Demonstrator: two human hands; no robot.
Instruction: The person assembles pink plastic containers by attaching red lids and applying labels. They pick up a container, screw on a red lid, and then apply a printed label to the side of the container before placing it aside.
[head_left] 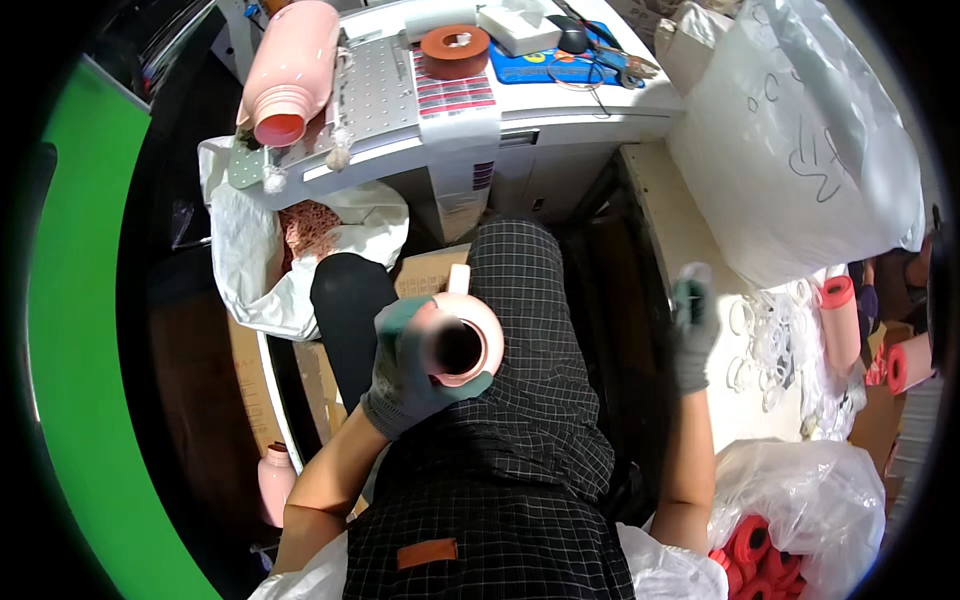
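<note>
Over my lap, my left hand (405, 350), in a grey glove with a green coating, wraps around a pink bottle (487, 325). The bottle's round, dark mouth faces up toward me, and a small pink loop or tab stands out at its far side. A blurred patch covers part of the mouth. My right hand (692, 325), in a matching glove, is stretched out to the right, beside the worktop with white plastic rings (760, 335). Motion smears its fingers, and whether they hold anything does not show.
A large pink bottle (290, 70) lies on the white machine ahead, near brown tape (453, 52). Below it hangs a white sack (240, 270) with pink scraps. Another pink bottle (276, 485) stands lower left. At right are a big white bag (790, 150) and red parts (755, 555) in clear plastic.
</note>
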